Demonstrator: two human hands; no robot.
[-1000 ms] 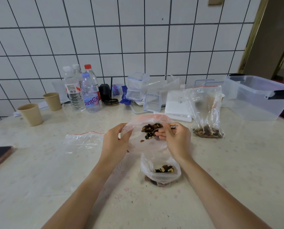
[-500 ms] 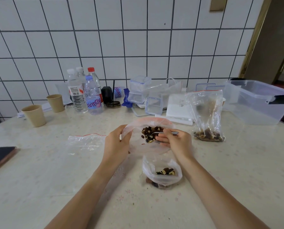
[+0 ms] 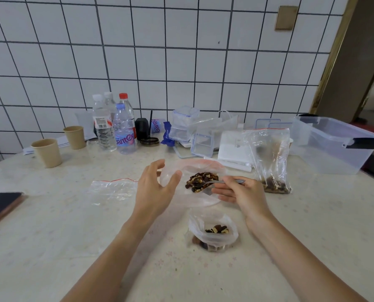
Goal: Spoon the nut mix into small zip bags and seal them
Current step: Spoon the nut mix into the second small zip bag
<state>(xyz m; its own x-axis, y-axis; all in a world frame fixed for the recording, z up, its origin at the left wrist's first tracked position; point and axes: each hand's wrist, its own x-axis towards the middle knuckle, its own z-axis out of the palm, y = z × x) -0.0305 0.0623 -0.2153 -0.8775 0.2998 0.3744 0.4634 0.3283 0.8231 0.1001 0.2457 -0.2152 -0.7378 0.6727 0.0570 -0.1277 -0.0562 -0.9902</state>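
White square tiles with dark grout back the scene, and below them we see a pale, faintly flowered table [image 3: 51, 225] with a matte, speckled top.

From the head camera, our left hand [image 3: 154, 190] is at the rim of a thin, crinkled clear zip bag [image 3: 188, 197] with a red seal strip; the fingers are loosely curved and spread, thumb against the plastic, and we cannot tell whether the grip truly holds the film or only props it. Our right hand [image 3: 240, 192] pinches a slim metal spoon [image 3: 223, 182] by its handle, fingers curled round it. The spoon's bowl is heaped with nut mix [image 3: 201, 180], dark brown and tan chunks, lying inside the bag's open mouth.

Nearer to us sits a soft, rumpled small bag [image 3: 213, 232], its mouth open, with a few nut pieces inside. To the left a flat empty zip bag [image 3: 114, 190] lies on the table. Right of the spoon hand, a taller clear bag [image 3: 271, 162] stands upright with nuts settled at its bottom.

Along the wall stand ribbed clear water bottles [image 3: 114, 125], two tan paper cups [image 3: 47, 155], stacked clear snap-lid boxes [image 3: 183, 125] and a large translucent plastic bin [image 3: 334, 144]. A dark phone [image 3: 0, 203] lies at the left edge.
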